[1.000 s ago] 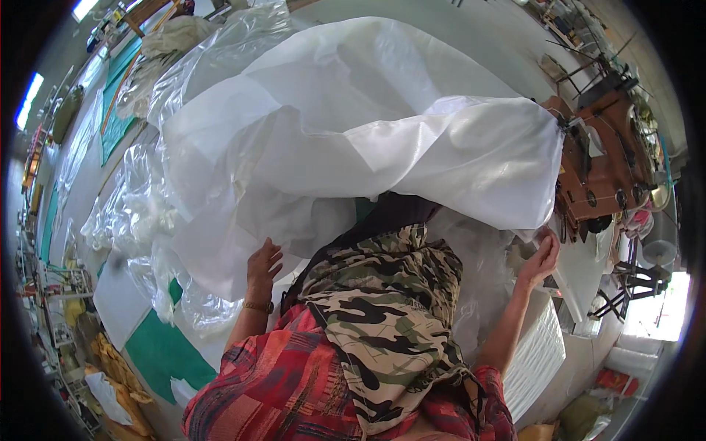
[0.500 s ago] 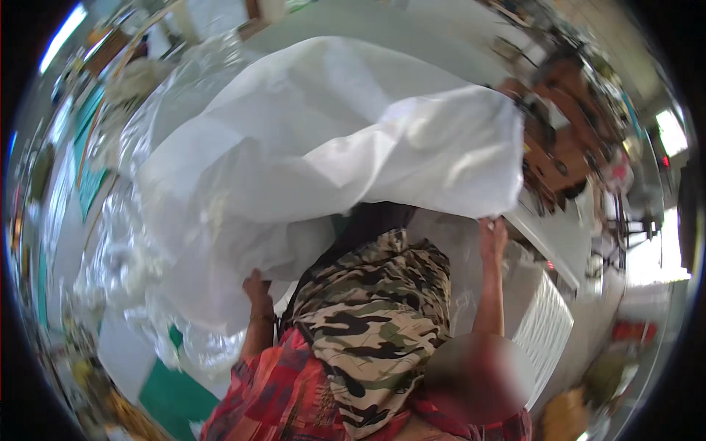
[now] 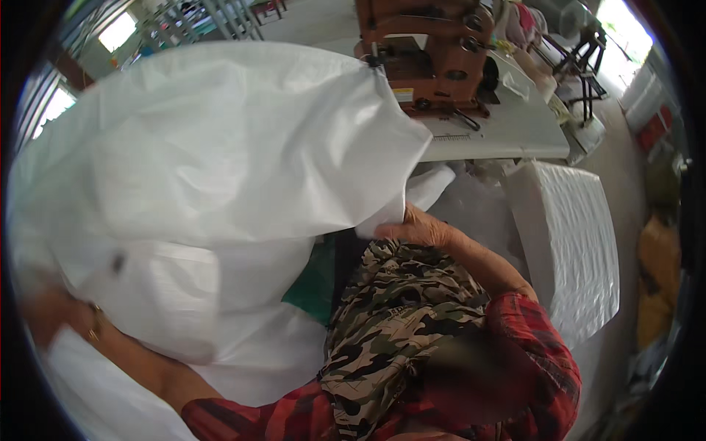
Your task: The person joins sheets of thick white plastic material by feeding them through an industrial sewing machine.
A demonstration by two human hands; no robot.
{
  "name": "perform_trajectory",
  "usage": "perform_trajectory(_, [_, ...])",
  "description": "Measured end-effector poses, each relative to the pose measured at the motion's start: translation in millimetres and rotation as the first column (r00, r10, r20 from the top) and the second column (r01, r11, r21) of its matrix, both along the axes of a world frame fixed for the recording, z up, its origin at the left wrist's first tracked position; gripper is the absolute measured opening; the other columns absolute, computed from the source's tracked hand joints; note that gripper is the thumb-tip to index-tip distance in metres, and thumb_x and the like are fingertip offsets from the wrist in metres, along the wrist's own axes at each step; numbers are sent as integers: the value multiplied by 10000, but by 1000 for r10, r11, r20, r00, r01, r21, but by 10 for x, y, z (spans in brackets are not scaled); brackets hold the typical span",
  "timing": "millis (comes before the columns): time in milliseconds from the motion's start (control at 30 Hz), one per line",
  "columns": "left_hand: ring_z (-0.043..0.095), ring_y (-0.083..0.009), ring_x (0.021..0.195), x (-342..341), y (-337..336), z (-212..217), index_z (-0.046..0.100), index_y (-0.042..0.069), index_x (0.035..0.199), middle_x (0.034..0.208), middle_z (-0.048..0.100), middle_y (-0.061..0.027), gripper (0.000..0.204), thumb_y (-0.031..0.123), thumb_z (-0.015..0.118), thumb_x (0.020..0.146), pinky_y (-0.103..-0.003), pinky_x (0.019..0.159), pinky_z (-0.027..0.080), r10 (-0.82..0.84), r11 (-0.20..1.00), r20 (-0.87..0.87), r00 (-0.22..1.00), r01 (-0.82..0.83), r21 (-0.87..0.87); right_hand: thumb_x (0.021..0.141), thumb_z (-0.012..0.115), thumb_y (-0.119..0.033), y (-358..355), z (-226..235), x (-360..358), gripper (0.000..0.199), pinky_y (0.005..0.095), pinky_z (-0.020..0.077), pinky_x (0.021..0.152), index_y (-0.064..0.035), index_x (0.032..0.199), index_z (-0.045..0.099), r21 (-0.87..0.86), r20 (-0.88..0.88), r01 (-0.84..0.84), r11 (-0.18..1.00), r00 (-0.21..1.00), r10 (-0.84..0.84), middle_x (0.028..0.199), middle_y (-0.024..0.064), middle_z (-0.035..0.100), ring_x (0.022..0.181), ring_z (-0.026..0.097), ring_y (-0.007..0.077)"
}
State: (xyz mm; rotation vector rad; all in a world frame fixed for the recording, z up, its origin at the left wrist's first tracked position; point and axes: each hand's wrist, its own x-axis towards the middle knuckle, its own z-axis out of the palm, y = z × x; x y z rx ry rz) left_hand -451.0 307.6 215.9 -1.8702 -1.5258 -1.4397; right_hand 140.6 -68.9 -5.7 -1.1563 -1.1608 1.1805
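Workshop; one white sack (image 3: pixel 220 147); two hands gripping.

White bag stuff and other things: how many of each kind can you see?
Big white woven sack: 1
Stack of white sacks: 1
Brown sewing machine: 1
Hands, left hand and right hand: 2
Total: 5

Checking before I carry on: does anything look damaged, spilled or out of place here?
Nothing stands out. The big white woven sheet billows loosely between the left hand and right hand, with no tear visible; the sewing machine stands upright.
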Motion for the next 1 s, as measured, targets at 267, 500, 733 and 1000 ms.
perform_trajectory(267, [582,-339,1129,984,811,2,600,7,1215,1224,612,-195,336,144,445,950,-389,975,453,-207,951,-640,740,-2,-309,715,806,-321,-189,328,-350,808,399,318,1092,-15,1368,443,-3,-639,-170,985,758,129,1274,121,558,1243,479,236])
perform_trajectory(500, [569,-287,1189,3251,-1360,-1161,607,24,1228,1282,597,-140,298,61,472,964,-355,985,460,-811,539,-101,576,669,-512,723,815,-401,-375,-513,-274,934,399,284,1126,6,1426,355,-216,-389,-275,937,904,176,1387,163,461,1313,404,281])
perform_trajectory(733, [398,-240,1358,4157,-984,-1696,535,115,1333,1445,465,-48,376,270,460,999,-473,1101,326,-748,658,-204,632,661,-361,811,673,-485,-239,-1128,-255,724,470,267,1087,-31,1340,481,-86,686,70,994,727,8,1340,265,445,1246,412,404])
perform_trajectory(1000, [298,-225,1421,4477,-109,-2199,455,195,1412,1516,372,-2,457,379,422,995,-599,1119,187,-714,614,-262,650,401,-679,952,562,-452,-23,183,-1013,557,357,420,990,-4,1283,541,-212,-214,-321,923,937,277,1217,125,603,1136,542,228])
